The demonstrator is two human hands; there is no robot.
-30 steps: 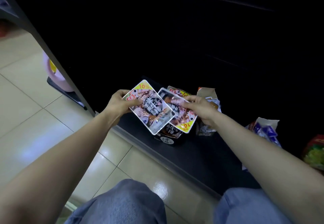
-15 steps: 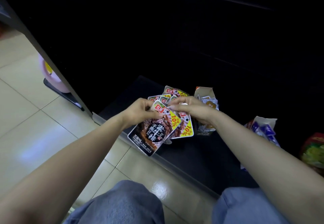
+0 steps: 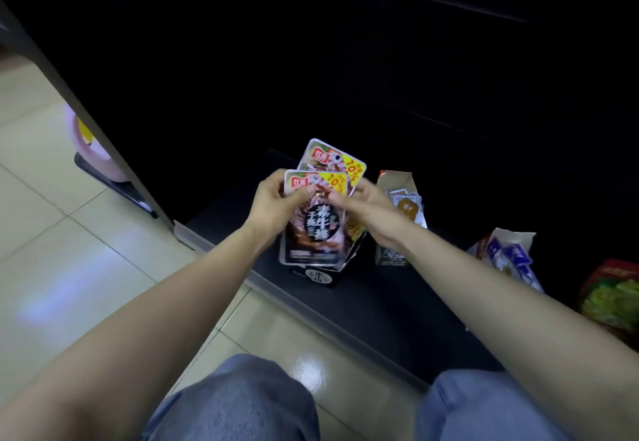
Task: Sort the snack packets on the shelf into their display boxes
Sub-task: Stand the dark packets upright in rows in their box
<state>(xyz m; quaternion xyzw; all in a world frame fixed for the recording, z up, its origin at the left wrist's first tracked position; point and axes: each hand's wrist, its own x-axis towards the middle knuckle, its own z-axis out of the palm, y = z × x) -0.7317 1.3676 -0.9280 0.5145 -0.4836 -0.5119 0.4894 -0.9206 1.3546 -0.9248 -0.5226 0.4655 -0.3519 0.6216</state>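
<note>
Leftmost, the pale floor tiles point(image 3: 52, 233) give wide open room, out to the grey shelf upright point(image 3: 86, 119) that slants down to the shelf's front lip point(image 3: 276, 288). A pink round object point(image 3: 103, 160) sits on the floor behind that upright, partly hidden by it.

My left hand point(image 3: 273, 205) grips the snack packets point(image 3: 313, 226) by their left edge, thumb across the face of the front one. They are fanned: 1 rear packet point(image 3: 333, 164) sticks up above the front one, and both carry a yellow 10% corner. I hold them over the near left part of the black shelf point(image 3: 397, 319), directly above a black display box point(image 3: 318, 276) whose front shows under their lower edge. Whether they touch it I cannot tell.

My right hand point(image 3: 373, 212) pinches the same fan from the right, its blurred fingertips on the front face. Just beside that wrist stands an open carton point(image 3: 397, 185) of brown-labelled sachets, the nearest obstacle. Beyond a stretch of bare shelf lies a torn box of blue-and-white pouches point(image 3: 508, 254), then a red-and-green pack point(image 3: 612, 299) at the frame's edge. The shelf's depth is too dark to read.
</note>
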